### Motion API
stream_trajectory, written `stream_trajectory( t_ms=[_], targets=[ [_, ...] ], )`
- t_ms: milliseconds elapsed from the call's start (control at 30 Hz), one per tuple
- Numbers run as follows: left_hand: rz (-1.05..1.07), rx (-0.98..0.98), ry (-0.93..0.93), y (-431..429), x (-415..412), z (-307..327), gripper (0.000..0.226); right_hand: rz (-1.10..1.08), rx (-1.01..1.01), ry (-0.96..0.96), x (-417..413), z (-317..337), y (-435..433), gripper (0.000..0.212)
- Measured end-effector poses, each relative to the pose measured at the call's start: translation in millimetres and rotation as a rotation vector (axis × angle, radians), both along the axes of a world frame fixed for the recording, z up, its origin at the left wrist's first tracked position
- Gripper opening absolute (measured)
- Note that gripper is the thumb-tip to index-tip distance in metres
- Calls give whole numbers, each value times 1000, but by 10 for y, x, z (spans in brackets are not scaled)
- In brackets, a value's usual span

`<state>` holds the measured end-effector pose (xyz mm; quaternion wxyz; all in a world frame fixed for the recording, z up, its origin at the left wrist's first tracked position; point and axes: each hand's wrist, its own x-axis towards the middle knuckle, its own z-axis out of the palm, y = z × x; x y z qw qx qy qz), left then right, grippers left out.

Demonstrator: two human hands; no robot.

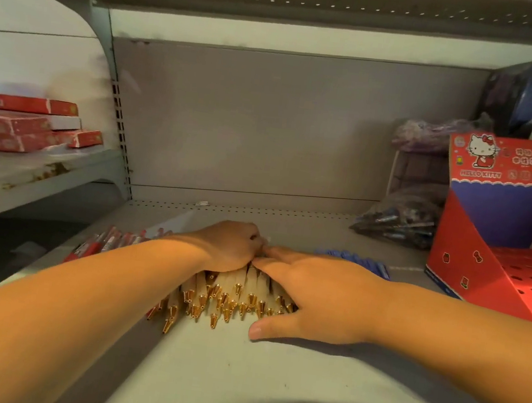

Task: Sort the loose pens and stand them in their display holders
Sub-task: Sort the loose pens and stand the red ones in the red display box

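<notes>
Both hands sit on the cream pens (pixel 229 294) at mid-shelf. Left hand (pixel 229 247) is curled over the bundle's far end; whether it clasps any pens is hidden. Right hand (pixel 313 297) lies flat, fingers straight on the barrels, thumb splayed on the shelf (pixel 268 386). The pens run front to back, gold tips toward the person. The Hello Kitty display holder (pixel 489 228) stands well apart to the right, nearer the right arm, and no pens show in its visible punched holes. Judgement: the bundle must travel rightward and be turned upright.
</notes>
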<state>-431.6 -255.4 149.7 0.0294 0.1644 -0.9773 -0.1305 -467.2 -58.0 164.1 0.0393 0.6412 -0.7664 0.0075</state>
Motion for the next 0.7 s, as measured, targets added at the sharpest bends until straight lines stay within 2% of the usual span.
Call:
stream_trajectory(
  t_ms=[133,233,333,400,467,633,700],
  targets=[
    [-24,-36,-5,30,46,3,45,-27,-17,41,16,-40,-28,68],
    [-34,2,76,36,179,158,51,-27,-14,14,23,-17,-23,72],
    [59,39,164,-148,373,380,38,-36,9,-18,43,102,-20,81],
    [159,-1,158,-364,531,489,28,-44,27,-49,74,197,-59,86],
    [237,-27,145,-601,742,538,28,-54,32,-82,137,276,-164,84],
    [499,-13,30,-907,1265,491,20,-65,62,-119,328,312,-717,49],
    [540,-2,-59,-906,1421,448,31,-61,47,-146,415,314,-977,39]
  ],
)
